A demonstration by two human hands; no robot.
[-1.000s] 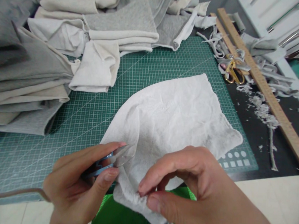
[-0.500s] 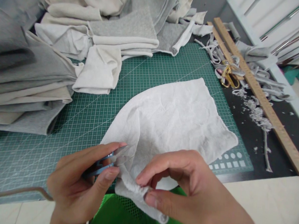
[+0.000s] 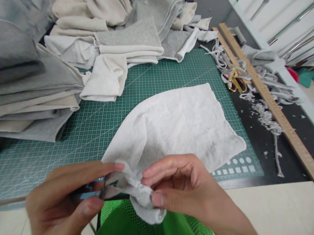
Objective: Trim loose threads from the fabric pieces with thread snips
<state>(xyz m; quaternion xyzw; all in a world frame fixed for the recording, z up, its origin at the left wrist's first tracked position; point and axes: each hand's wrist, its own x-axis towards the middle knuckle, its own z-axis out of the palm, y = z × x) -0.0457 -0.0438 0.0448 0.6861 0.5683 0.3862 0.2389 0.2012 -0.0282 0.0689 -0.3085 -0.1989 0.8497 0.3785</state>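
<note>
At the near edge of the worktop, the right hand (image 3: 184, 193) pinches the bunched hem of the white cloth (image 3: 177, 126), fingers clamped on it. The left hand (image 3: 61, 200) grips small snips (image 3: 99, 192), blades at the fold. Best keep the hem taut and cut only loose threads.

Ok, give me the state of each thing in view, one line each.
left hand: gripping the blue snips, blades at the cloth edge
right hand: pinching the near edge of the white cloth
white cloth: spread flat on the green cutting mat, near edge bunched
gold scissors: lying among scraps
wooden ruler: lying flat
</note>
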